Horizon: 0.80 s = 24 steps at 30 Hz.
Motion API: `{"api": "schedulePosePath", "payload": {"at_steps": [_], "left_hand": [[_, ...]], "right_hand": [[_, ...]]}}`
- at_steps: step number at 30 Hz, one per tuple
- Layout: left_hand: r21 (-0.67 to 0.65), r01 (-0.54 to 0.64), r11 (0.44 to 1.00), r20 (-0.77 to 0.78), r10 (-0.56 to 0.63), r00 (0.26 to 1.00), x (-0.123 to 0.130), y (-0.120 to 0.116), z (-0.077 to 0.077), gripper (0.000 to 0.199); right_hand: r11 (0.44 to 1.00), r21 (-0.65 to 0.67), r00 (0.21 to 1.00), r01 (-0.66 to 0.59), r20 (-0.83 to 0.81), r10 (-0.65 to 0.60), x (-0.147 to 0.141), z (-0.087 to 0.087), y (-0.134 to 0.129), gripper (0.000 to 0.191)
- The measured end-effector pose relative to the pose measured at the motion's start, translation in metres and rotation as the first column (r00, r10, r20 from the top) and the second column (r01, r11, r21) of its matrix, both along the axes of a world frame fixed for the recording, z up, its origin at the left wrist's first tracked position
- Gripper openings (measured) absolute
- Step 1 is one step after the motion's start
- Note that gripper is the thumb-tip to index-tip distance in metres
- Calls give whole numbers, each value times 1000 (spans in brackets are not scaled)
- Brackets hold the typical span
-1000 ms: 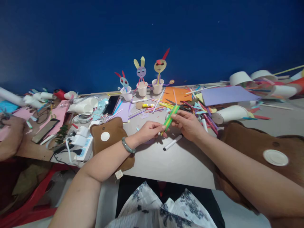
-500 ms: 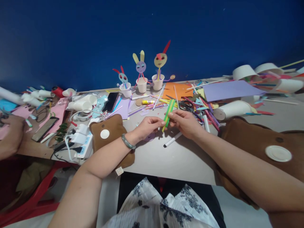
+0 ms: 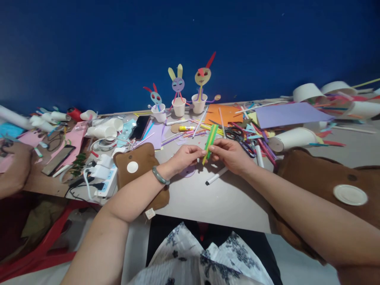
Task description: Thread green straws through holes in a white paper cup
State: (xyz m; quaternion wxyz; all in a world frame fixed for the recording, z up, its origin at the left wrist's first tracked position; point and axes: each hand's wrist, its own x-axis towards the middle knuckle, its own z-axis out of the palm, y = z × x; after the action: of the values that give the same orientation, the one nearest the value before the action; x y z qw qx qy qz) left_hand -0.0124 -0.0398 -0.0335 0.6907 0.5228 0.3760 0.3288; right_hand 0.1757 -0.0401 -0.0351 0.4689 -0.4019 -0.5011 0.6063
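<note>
Between my two hands, above the table, is a small bundle of flat green and yellow strips (image 3: 211,136), held at a slant. My left hand (image 3: 188,156) pinches its lower end between thumb and fingertips. The thumb and fingers of my right hand (image 3: 230,154) close on its right side; part of the bundle is hidden behind them. Below lies a white marker (image 3: 216,175) with a dark tip. A purple paper disc (image 3: 187,171) is partly covered by my left hand. Behind my right hand lie black-handled scissors (image 3: 234,133).
Three paper-faced figures in white cups, one a purple rabbit (image 3: 178,84), stand by the blue wall. Brown cushions (image 3: 136,168) lie either side of my arms. A power strip (image 3: 107,183), phone (image 3: 140,127) and another person's hand (image 3: 16,162) are leftward. Purple paper (image 3: 292,114) lies right.
The view has shifted slightly. My right thumb and fingers have moved a little lower on the strips, and more of the purple disc shows. Both hands keep their hold.
</note>
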Motion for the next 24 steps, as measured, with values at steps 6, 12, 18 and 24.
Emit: {"api": "schedulePosePath", "payload": {"at_steps": [6, 12, 18, 24], "left_hand": [[104, -28, 994, -179, 46, 983, -12, 7, 15, 45], [317, -324, 891, -232, 405, 885, -33, 29, 28, 36], [315, -397, 862, -194, 468, 862, -31, 26, 32, 47], [261, -563, 784, -69, 597, 799, -30, 31, 26, 38]], "right_hand": [[1000, 1, 999, 28, 16, -28, 2, 1, 0, 40], [1000, 17, 990, -15, 140, 13, -1, -3, -6, 51], [985, 137, 944, -105, 327, 55, -5, -10, -15, 84], [972, 177, 895, -156, 442, 64, -6, -13, -16, 59]]}}
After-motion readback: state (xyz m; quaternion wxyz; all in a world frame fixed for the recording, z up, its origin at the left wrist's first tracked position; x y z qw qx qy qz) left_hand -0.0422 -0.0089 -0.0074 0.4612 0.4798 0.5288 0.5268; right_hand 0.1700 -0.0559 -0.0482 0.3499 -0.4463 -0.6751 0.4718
